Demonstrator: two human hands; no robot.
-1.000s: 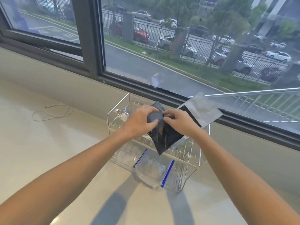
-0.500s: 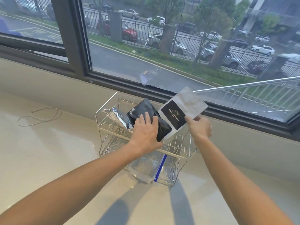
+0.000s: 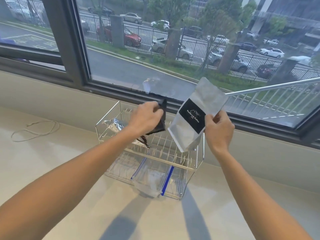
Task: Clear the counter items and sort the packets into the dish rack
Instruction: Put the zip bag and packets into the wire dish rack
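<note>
A two-tier wire dish rack (image 3: 190, 168) stands on the pale counter below the window. My left hand (image 3: 144, 118) grips a black packet (image 3: 161, 121) upright over the rack's upper tier. My right hand (image 3: 219, 130) holds a grey-white coffee packet (image 3: 200, 115) with a black label by its right edge, tilted above the rack's right end. A crinkled silver packet (image 3: 114, 126) stands at the upper tier's left end. A dark brown packet (image 3: 144, 142) peeks out under my left forearm.
A clear tray with blue edges (image 3: 150, 179) sits in the rack's lower tier. A loose thin cord (image 3: 34, 130) lies on the counter at left. The window sill and dark frame (image 3: 103, 90) run close behind the rack.
My right hand has lifted the coffee packet up and away to the right. My left hand has raised the black packet from leaning in the rack to upright.
</note>
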